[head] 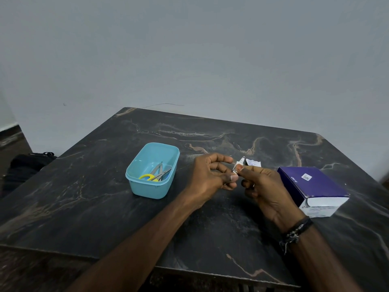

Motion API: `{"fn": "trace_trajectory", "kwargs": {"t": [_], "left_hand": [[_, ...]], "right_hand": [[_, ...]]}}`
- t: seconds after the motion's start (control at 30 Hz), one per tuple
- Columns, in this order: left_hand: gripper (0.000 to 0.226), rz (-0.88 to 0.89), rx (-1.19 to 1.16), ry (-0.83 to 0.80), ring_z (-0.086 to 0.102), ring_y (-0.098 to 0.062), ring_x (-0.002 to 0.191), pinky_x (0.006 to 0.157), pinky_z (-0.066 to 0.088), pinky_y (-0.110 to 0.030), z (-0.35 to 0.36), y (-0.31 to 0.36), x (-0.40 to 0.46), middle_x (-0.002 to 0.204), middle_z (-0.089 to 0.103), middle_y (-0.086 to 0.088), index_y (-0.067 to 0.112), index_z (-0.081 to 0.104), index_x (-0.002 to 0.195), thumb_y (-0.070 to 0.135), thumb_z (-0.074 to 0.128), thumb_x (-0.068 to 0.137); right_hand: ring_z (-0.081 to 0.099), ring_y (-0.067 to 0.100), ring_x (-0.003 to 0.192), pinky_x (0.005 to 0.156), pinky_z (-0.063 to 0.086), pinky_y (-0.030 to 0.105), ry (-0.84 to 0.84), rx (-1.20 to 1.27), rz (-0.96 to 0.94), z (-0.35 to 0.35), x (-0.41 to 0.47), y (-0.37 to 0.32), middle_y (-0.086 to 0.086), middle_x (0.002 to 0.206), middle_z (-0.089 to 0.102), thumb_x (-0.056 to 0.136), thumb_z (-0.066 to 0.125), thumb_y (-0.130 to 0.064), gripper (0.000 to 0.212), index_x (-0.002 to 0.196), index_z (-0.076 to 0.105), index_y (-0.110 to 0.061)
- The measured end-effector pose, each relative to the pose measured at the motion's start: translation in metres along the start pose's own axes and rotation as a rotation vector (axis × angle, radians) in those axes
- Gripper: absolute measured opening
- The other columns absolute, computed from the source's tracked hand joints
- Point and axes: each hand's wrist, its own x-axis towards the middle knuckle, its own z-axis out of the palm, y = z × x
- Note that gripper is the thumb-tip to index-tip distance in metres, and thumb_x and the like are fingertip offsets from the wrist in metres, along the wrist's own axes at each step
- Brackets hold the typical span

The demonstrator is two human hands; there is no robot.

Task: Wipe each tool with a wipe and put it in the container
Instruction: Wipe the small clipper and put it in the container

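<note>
Above the middle of the dark marble table (pixel 105 207), my left hand (pixel 210 175) and my right hand (pixel 267 186) meet. Between their fingertips is a small metal tool (pixel 235 168) with a white wipe (pixel 241 161) wrapped round its upper end. My right thumb and fingers pinch the tool; my left thumb and forefinger pinch it from the other side. A light blue plastic container (pixel 152 171) stands to the left of my hands. In it lie yellow-handled scissors (pixel 150 177) and other metal tools (pixel 160 169).
A torn white wipe wrapper (pixel 253 163) lies on the table just behind my right hand. A purple and white box (pixel 313 188) stands at the right. A dark bag (pixel 23 167) sits on the floor past the table's left edge. A wall is behind.
</note>
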Motion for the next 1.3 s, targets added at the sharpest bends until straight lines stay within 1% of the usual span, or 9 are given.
{"fn": "trace_trajectory", "kwargs": {"t": [0.13, 0.23, 0.47, 0.57, 0.67, 0.8, 1.0, 1.2, 1.3], "left_hand": [[0.038, -0.015, 0.004, -0.064, 0.068, -0.023, 0.059, 0.060, 0.061, -0.034, 0.0005, 0.0009, -0.0013, 0.070, 0.067, -0.012, 0.003, 0.062, 0.109, -0.011, 0.074, 0.075], [0.036, -0.019, 0.007, -0.074, 0.068, -0.023, 0.059, 0.060, 0.061, -0.033, 0.0015, 0.0016, -0.0021, 0.068, 0.066, -0.010, 0.004, 0.062, 0.106, -0.010, 0.074, 0.076], [0.035, 0.013, -0.020, 0.007, 0.068, -0.026, 0.063, 0.063, 0.061, -0.035, -0.0008, 0.0012, -0.0002, 0.073, 0.067, -0.012, 0.003, 0.062, 0.107, -0.009, 0.074, 0.075], [0.036, 0.004, -0.014, -0.016, 0.068, -0.025, 0.062, 0.063, 0.061, -0.037, -0.0007, 0.0008, -0.0005, 0.072, 0.068, -0.011, 0.003, 0.063, 0.107, -0.009, 0.074, 0.075], [0.035, -0.018, 0.002, -0.069, 0.068, -0.024, 0.061, 0.063, 0.061, -0.037, 0.0000, 0.0000, -0.0011, 0.071, 0.068, -0.010, 0.006, 0.063, 0.105, -0.008, 0.075, 0.075], [0.033, -0.016, 0.013, -0.053, 0.068, -0.023, 0.061, 0.062, 0.061, -0.035, 0.0014, 0.0009, -0.0017, 0.071, 0.067, -0.010, 0.005, 0.063, 0.104, -0.008, 0.074, 0.076], [0.028, 0.011, 0.019, 0.042, 0.068, -0.022, 0.060, 0.060, 0.060, -0.033, -0.0009, 0.0001, 0.0008, 0.074, 0.068, -0.012, 0.004, 0.066, 0.101, -0.006, 0.074, 0.077], [0.021, -0.026, 0.078, -0.081, 0.067, -0.020, 0.056, 0.052, 0.056, -0.029, -0.0026, 0.0041, -0.0005, 0.071, 0.068, -0.010, 0.002, 0.066, 0.094, -0.006, 0.075, 0.077], [0.018, -0.025, 0.078, -0.049, 0.066, -0.020, 0.056, 0.053, 0.056, -0.028, -0.0023, 0.0058, -0.0008, 0.073, 0.068, -0.011, 0.002, 0.067, 0.093, -0.005, 0.074, 0.077]], "right_hand": [[0.038, 0.009, 0.050, 0.037, 0.028, 0.017, 0.104, 0.046, -0.040, -0.0010, 0.0024, 0.0017, 0.015, 0.081, 0.052, 0.086, 0.068, -0.017, 0.019, 0.090, 0.070, 0.002], [0.037, 0.008, 0.050, 0.038, 0.027, 0.017, 0.122, 0.070, -0.070, -0.0006, 0.0031, 0.0022, 0.015, 0.084, 0.051, 0.086, 0.068, -0.018, 0.020, 0.089, 0.068, 0.002], [0.037, 0.009, 0.052, 0.040, 0.024, 0.017, -0.028, 0.025, -0.019, 0.0021, -0.0014, 0.0006, 0.007, 0.069, 0.053, 0.084, 0.069, -0.018, 0.014, 0.072, 0.071, -0.011], [0.038, 0.008, 0.051, 0.038, 0.026, 0.017, 0.026, 0.033, -0.030, 0.0021, -0.0004, 0.0006, 0.010, 0.071, 0.053, 0.084, 0.069, -0.016, 0.013, 0.081, 0.071, -0.004], [0.038, 0.009, 0.051, 0.038, 0.027, 0.017, 0.111, 0.073, -0.066, -0.0001, 0.0023, 0.0021, 0.016, 0.083, 0.054, 0.086, 0.067, -0.015, 0.018, 0.090, 0.069, 0.003], [0.038, 0.008, 0.051, 0.038, 0.027, 0.017, 0.117, 0.089, -0.071, -0.0002, 0.0030, 0.0030, 0.015, 0.085, 0.054, 0.086, 0.068, -0.018, 0.017, 0.088, 0.069, -0.002], [0.039, 0.008, 0.052, 0.042, 0.024, 0.019, 0.003, 0.016, 0.017, 0.0030, 0.0021, 0.0032, 0.016, 0.087, 0.057, 0.085, 0.068, -0.018, 0.012, 0.081, 0.071, -0.007], [0.036, 0.009, 0.050, 0.040, 0.024, 0.020, 0.141, 0.078, -0.066, -0.0004, 0.0027, 0.0021, 0.016, 0.082, 0.052, 0.086, 0.067, -0.015, 0.011, 0.082, 0.069, -0.004], [0.034, 0.009, 0.050, 0.039, 0.024, 0.018, 0.159, 0.110, -0.094, 0.0009, 0.0035, 0.0030, 0.014, 0.081, 0.049, 0.087, 0.066, -0.015, 0.012, 0.078, 0.069, -0.007]]}}
